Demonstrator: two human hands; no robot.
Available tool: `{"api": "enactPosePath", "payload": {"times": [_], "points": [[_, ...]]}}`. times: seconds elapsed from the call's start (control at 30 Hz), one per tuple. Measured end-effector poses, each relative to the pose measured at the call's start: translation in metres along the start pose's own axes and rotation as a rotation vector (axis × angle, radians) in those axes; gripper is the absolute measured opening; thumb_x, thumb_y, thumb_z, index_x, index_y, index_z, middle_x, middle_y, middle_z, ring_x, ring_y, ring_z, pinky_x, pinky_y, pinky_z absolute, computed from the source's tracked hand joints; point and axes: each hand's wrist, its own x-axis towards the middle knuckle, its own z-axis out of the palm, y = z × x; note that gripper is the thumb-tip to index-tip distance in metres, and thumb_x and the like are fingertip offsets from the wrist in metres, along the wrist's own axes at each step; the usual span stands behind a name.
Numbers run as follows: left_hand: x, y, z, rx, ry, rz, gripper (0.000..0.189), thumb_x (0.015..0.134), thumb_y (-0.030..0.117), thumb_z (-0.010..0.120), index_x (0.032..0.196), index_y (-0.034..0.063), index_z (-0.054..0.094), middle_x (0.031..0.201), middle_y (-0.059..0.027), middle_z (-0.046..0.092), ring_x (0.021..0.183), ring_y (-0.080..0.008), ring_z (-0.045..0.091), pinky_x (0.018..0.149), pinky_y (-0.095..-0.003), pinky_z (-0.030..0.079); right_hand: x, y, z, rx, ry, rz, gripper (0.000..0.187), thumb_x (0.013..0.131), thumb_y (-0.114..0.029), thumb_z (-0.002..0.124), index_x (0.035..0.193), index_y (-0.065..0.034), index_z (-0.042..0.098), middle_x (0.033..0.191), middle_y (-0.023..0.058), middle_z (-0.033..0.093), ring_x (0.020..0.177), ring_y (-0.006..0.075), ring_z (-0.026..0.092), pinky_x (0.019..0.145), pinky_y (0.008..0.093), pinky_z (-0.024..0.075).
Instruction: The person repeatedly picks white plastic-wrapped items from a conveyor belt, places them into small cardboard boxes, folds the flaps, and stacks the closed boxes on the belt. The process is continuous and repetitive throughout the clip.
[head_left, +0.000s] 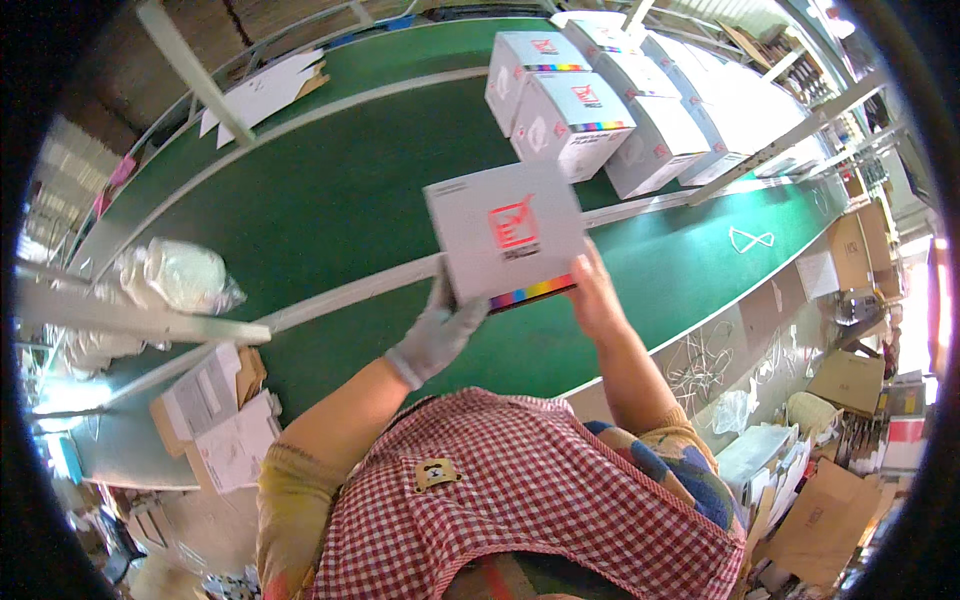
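Note:
Between my two hands is a white printed cardboard box (506, 232), with a red logo on the face towards me and a rainbow strip along its lower edge. My left hand (442, 330), in a grey glove, grips the lower left corner. The bare right hand (596, 289) holds the box at its lower right side. The box is above a green work surface (360, 172), near a pale rail. Behind it, similar white boxes (574, 105) stand in rows at the back right.
Plastic-wrapped pale items (184, 274) lie at the left behind a metal post (150, 307). Flattened printed cartons (217, 420) rest at the near left. White flat card (262, 94) is at the far left. A white strap loop (750, 240) lies at the right.

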Motion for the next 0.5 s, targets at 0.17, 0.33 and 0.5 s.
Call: {"api": "enactPosePath", "payload": {"times": [0.17, 0.33, 0.5], "points": [[0.154, -0.015, 0.057, 0.138, -0.186, -0.031, 0.084, 0.096, 0.039, 0.056, 0.150, 0.0022, 0.003, 0.143, -0.0176, 0.036, 0.130, -0.0238, 0.036, 0.110, -0.0357, 0.029, 0.066, -0.033, -0.118, 0.012, 0.184, 0.038, 0.062, 0.094, -0.042, 0.054, 0.145, -0.0120, 0.036, 0.136, 0.0052, 0.051, 0.123, 0.0220, 0.050, 0.090, 0.0445, 0.0495], [0.277, -0.084, 0.097, -0.082, -0.048, 0.051, 0.065, 0.097, 0.029, 0.056, 0.143, -0.0040, 0.024, 0.137, -0.0158, 0.044, 0.126, -0.0232, 0.043, 0.107, -0.0353, 0.037, 0.144, -0.043, -0.192, -0.027, 0.219, 0.030, 0.048, 0.093, -0.027, 0.055, 0.137, -0.0116, 0.046, 0.126, 0.0056, 0.058, 0.114, 0.0186, 0.057, 0.071, 0.0354, 0.0578], [0.288, -0.033, 0.086, -1.187, -0.452, -0.243, 0.060, 0.097, 0.052, 0.039, 0.138, 0.0078, 0.041, 0.131, -0.0176, 0.052, 0.122, -0.0315, 0.049, 0.105, -0.0383, 0.041, 0.197, -0.015, -0.236, -0.080, 0.381, 0.045, 0.045, 0.095, -0.035, 0.055, 0.133, -0.0104, 0.049, 0.124, 0.0054, 0.056, 0.112, 0.0187, 0.054, 0.073, 0.0377, 0.0565]]}}
